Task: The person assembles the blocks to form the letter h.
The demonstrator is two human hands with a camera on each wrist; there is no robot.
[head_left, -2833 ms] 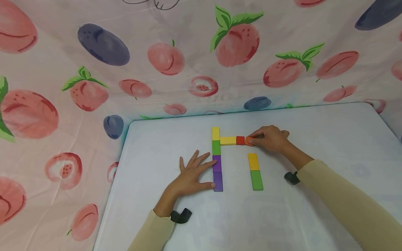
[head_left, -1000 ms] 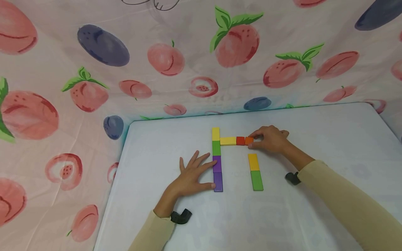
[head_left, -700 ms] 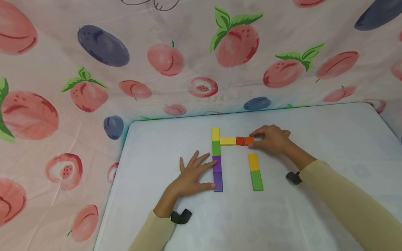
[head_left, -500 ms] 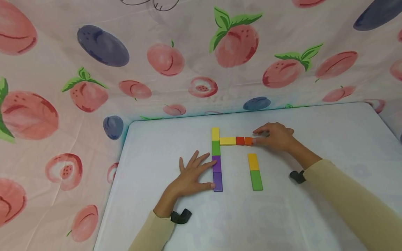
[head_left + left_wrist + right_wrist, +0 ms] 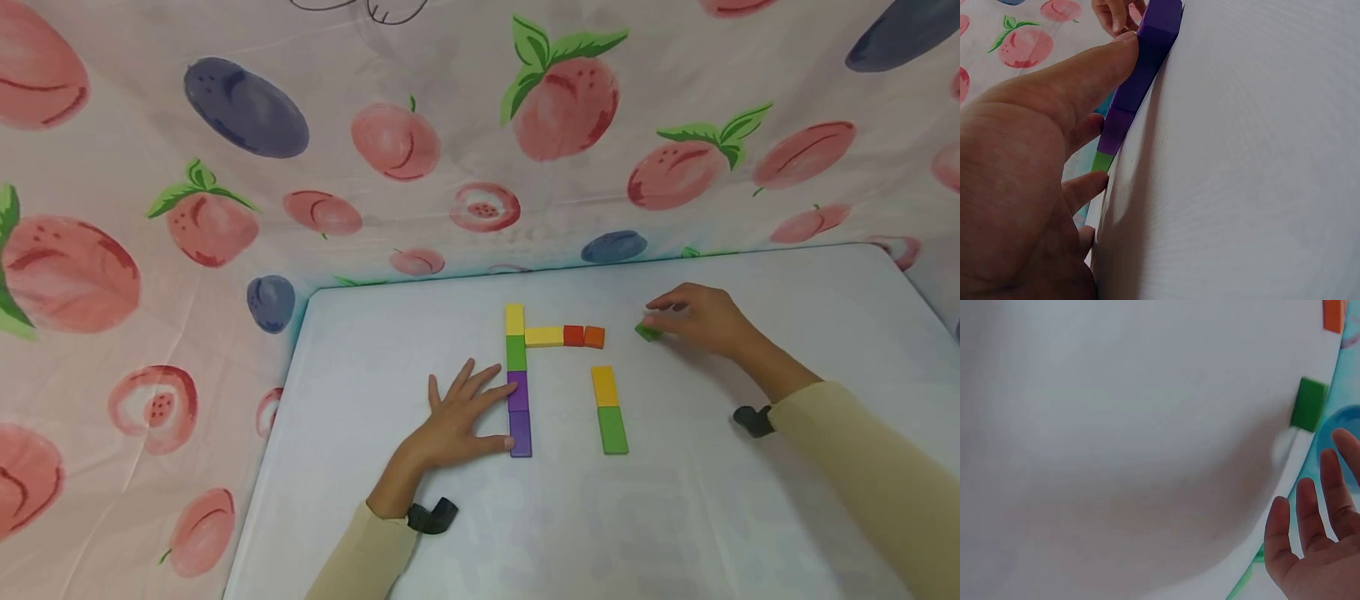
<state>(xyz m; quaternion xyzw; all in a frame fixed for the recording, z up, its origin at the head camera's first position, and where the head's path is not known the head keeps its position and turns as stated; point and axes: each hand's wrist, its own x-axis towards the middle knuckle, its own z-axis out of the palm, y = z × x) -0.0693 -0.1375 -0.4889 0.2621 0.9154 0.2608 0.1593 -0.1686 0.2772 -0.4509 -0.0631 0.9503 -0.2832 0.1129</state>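
Observation:
My left hand (image 5: 453, 425) is spread, with its thumb and index finger touching the left side of two purple blocks (image 5: 518, 392). Above these in the column are a green block (image 5: 516, 352) and a yellow block (image 5: 514, 320). A yellow bar (image 5: 543, 337), a red cube (image 5: 573, 336) and a slightly turned orange cube (image 5: 594, 337) form a row to the right. My right hand (image 5: 705, 317) is at a small green block (image 5: 648, 332), its thumb tip overlapping it in the head view. In the right wrist view, the visible fingers are apart from that green block (image 5: 1310, 405); the thumb is hidden.
Below the row lie an orange-yellow block (image 5: 604, 387) and a green block (image 5: 612, 430), end to end. Everything rests on a white table (image 5: 375, 350) bordered by a fruit-print cloth (image 5: 420, 67). Black devices (image 5: 432, 517) are worn at both wrists.
My right hand has straightened the orange cube against the red one, let it go and moved right. The small green block now shows by its thumb. The left hand has stayed put.

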